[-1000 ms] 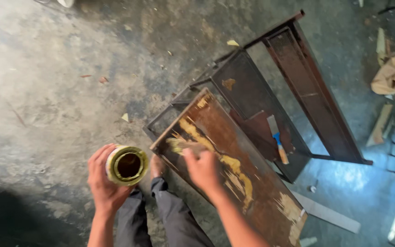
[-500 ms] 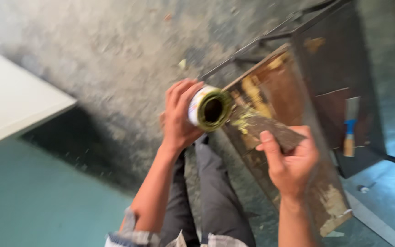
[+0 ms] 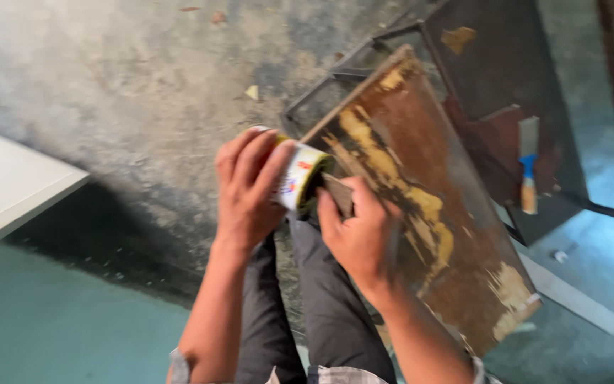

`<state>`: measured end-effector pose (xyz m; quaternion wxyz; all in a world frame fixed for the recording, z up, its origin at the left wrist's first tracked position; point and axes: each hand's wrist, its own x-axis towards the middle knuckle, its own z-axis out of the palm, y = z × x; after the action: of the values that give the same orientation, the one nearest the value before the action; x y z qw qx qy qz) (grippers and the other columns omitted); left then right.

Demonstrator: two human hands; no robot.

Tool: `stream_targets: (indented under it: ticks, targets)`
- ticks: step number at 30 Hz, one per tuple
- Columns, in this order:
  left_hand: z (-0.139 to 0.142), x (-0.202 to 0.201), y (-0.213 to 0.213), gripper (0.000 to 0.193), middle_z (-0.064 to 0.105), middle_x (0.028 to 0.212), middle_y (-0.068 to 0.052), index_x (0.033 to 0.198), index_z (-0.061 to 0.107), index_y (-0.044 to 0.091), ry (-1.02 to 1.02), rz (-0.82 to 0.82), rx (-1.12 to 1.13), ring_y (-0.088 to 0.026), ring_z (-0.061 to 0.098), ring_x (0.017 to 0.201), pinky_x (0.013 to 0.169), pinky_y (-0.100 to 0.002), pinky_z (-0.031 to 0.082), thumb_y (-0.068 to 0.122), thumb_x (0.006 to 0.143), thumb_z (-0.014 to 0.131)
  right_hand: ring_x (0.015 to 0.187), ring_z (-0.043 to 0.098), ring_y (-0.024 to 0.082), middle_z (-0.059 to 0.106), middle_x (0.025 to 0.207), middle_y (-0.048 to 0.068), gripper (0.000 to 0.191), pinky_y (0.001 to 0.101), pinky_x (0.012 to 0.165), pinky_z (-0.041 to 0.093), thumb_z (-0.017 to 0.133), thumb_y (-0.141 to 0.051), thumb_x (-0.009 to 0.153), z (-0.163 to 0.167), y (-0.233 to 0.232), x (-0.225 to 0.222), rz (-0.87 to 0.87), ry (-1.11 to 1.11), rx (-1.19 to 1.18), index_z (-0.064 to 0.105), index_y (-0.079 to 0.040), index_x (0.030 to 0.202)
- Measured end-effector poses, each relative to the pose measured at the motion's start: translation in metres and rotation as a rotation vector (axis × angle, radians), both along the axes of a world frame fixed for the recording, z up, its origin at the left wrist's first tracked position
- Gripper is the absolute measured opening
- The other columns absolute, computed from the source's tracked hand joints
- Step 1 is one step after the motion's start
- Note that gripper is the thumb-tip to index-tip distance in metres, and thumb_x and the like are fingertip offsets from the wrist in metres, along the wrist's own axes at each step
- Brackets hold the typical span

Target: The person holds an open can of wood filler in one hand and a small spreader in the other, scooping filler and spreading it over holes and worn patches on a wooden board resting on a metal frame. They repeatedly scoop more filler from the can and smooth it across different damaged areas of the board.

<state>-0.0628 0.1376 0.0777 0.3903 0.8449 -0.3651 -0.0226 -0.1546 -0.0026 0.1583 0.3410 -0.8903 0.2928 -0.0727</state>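
My left hand (image 3: pixel 250 186) grips a small round tin (image 3: pixel 298 176) with a white and yellow label, tilted on its side with its mouth towards my right hand. In my right hand (image 3: pixel 357 238) is a flat scraper blade (image 3: pixel 337 194), its end pushed into the tin's mouth. Both hands are above my grey-trousered knees. Just right of them lies a rusty brown metal panel (image 3: pixel 428 206) smeared with yellow putty, resting on a dark metal frame (image 3: pixel 364 57).
A putty knife (image 3: pixel 528 174) with a blue and wooden handle lies on a dark panel at the right. A white board edge (image 3: pixel 8 185) juts in at the left. The concrete floor (image 3: pixel 122 85) carries small scraps. A pale flat strip (image 3: pixel 570 295) lies at lower right.
The tin has gone from upright to tilted on its side. My right hand left the panel and brought the scraper into the tin's mouth. The view shifted left.
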Motion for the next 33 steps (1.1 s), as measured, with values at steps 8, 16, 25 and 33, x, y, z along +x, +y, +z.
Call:
stream_targets:
  ticks: [8, 16, 25, 33]
  targets:
    - [-0.006, -0.016, -0.018, 0.069, 0.057, 0.139, -0.011, 0.135, 0.059, 0.01, 0.169, 0.091, -0.088, -0.034, 0.053, 0.135, 0.115, -0.05, 0.044, 0.018, 0.075, 0.093, 0.069, 0.073, 0.012, 0.076, 0.075, 0.009, 0.012, 0.0283, 0.06, 0.055, 0.077, -0.008, 0.092, 0.002, -0.021, -0.041, -0.163, 0.032, 0.388, 0.066, -0.002, 0.091]
    - [-0.016, -0.026, -0.054, 0.086, 0.057, 0.138, -0.014, 0.137, 0.055, 0.007, 0.364, 0.105, -0.2, -0.037, 0.051, 0.134, 0.115, -0.049, 0.044, 0.026, 0.064, 0.099, 0.102, 0.074, 0.026, 0.068, 0.118, 0.031, 0.02, 0.0346, 0.087, 0.064, 0.065, 0.007, 0.1, -0.007, -0.045, -0.081, -0.167, -0.263, 0.516, 0.047, 0.005, 0.109]
    - [-0.02, -0.027, -0.072, 0.079, 0.058, 0.138, -0.012, 0.138, 0.057, 0.009, 0.406, 0.112, -0.212, -0.036, 0.053, 0.136, 0.117, -0.047, 0.046, 0.021, 0.072, 0.097, 0.092, 0.076, 0.025, 0.071, 0.106, 0.026, 0.029, 0.0345, 0.083, 0.065, 0.066, -0.002, 0.11, 0.01, -0.074, -0.086, -0.189, -0.44, 0.435, 0.038, 0.0, 0.113]
    - [-0.021, -0.02, -0.084, 0.08, 0.055, 0.139, -0.011, 0.137, 0.056, 0.01, 0.323, 0.033, -0.225, -0.035, 0.051, 0.137, 0.125, -0.059, 0.034, 0.021, 0.069, 0.097, 0.09, 0.073, 0.022, 0.073, 0.104, 0.023, 0.025, 0.0319, 0.085, 0.06, 0.067, -0.002, 0.105, -0.017, -0.084, -0.089, -0.251, -0.259, 0.583, 0.042, -0.001, 0.108]
